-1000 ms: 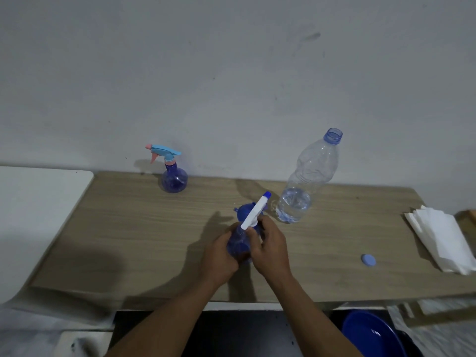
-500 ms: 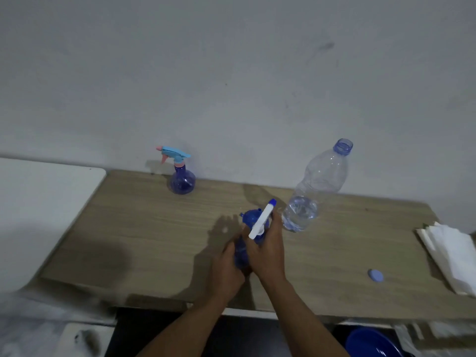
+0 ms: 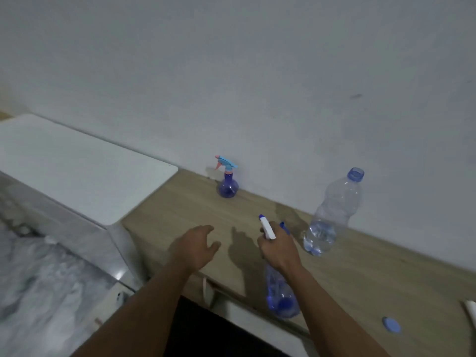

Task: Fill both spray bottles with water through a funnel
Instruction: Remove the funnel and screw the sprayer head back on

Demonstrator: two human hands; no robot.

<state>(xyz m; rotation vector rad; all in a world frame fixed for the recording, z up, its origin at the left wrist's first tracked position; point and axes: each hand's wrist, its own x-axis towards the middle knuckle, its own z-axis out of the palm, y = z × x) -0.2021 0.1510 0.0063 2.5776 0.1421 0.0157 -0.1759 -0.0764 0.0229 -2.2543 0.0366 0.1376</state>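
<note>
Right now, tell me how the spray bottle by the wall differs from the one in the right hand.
The spray bottle by the wall stands upright on the wooden table, untouched; the held spray bottle is lifted, gripped at the neck by the right hand. The wall one has a light blue and pink trigger head; the held one's is white with a blue tip. Both have translucent blue bodies.

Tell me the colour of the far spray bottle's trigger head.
Light blue with a pink nozzle tip, head view.

Bare tabletop (image 3: 180,222) left — water bottle (image 3: 332,215) blocks right.
</note>
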